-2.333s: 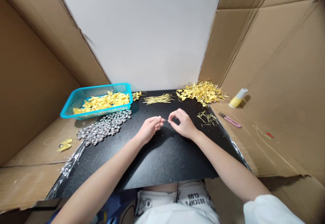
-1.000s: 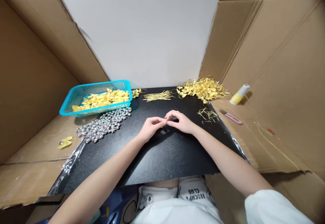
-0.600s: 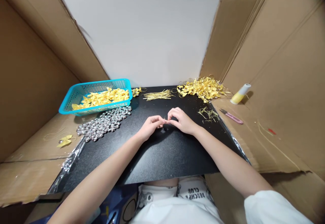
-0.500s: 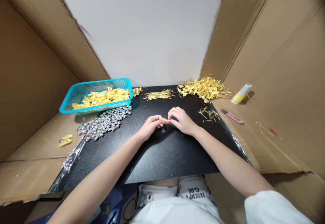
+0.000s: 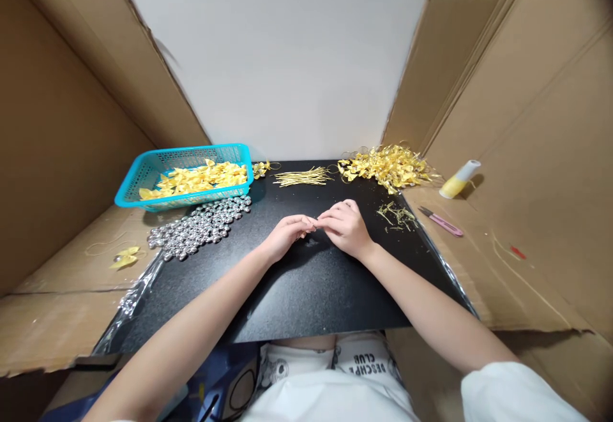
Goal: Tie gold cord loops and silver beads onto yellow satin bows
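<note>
left hand and right hand fingertips together, pinched item too small to tell

Both forearms bare, no watch, rings or gloves on either of the hands: left hand, right hand. White short sleeve on right arm. White garment over lap, black print, mirrored lettering, below the sleeve's left.

At left, a teal plastic mesh basket holds glossy yellow ribbon bows. Beside it lie shiny silvery metal-looking beads. The black desk looks matt and finely grainy; the brown cardboard walls are dull.
</note>
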`<state>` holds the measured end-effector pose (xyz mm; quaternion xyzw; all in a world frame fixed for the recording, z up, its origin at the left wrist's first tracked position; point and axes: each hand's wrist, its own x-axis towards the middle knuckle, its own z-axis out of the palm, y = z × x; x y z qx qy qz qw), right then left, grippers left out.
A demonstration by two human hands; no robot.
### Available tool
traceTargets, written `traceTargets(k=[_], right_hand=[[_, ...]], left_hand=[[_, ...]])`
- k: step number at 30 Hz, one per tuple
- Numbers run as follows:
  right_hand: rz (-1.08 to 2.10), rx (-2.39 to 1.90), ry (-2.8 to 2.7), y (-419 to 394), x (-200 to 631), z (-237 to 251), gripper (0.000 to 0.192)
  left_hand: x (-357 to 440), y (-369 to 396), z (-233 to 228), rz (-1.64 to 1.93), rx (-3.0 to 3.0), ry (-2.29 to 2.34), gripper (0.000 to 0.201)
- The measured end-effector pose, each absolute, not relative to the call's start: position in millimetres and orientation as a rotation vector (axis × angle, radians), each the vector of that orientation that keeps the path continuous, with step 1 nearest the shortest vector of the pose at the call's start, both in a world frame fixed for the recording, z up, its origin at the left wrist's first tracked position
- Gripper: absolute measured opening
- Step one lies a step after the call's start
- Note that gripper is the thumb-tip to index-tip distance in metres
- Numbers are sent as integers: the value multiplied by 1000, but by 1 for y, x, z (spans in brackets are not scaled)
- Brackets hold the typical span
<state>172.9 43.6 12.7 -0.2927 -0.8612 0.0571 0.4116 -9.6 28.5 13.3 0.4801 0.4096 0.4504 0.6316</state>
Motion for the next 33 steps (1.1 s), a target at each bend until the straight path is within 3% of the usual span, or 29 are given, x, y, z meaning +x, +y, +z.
traceTargets(k=[9,33], right_hand=[[79,-803,-2028,41,166,7,23],[426,-722,-1995,44,165,3,21]], left_hand=[[-9,29,12,1038,1093,868,11],[-29,42,-10,794,1226,718,24]])
